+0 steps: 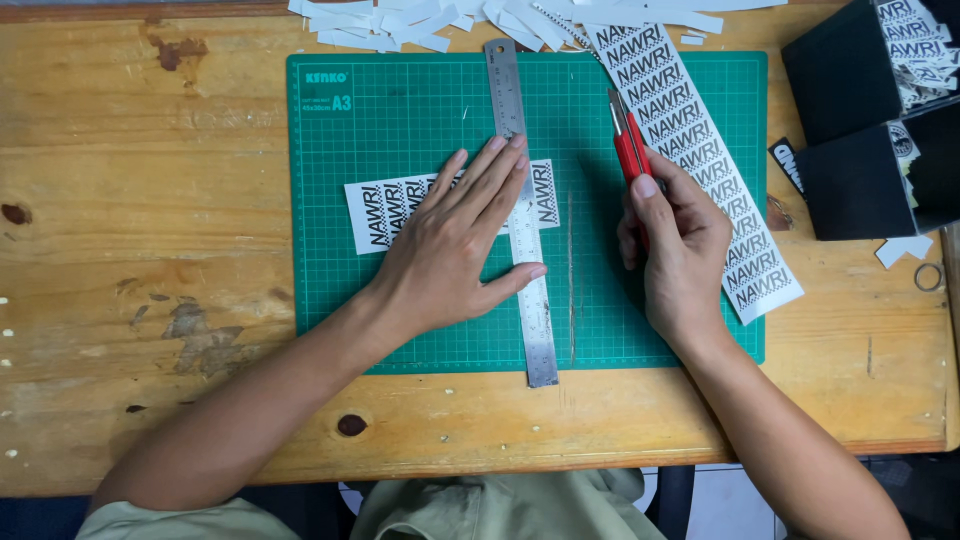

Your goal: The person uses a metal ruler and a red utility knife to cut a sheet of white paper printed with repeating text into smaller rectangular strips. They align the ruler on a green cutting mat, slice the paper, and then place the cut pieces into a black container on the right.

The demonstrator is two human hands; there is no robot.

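On the green cutting mat (400, 330), near its middle, lies a short printed paper strip (385, 205) with a steel ruler (522, 215) laid across its right end, running from the mat's far edge past its near edge onto the wooden bench (140, 250). The left hand (450, 245) is spread flat, fingers apart, pressing down on both the strip and the ruler. The right hand (680, 250) is closed around a red utility knife (628, 140), blade end pointing away toward the far edge, just to the right of the ruler and not touching it.

The strip looks thin and light, likely to slide or curl unless pinned flat; it is best held by broad pressure beside the cut line. The ruler is stiff but probably slick on paper, so it wants weight along its length. A long printed label sheet (700, 150) lies diagonally toward the mat's right edge, white paper offcuts (400, 22) litter the far edge, and black boxes (850, 120) sit at the bench's far right corner.
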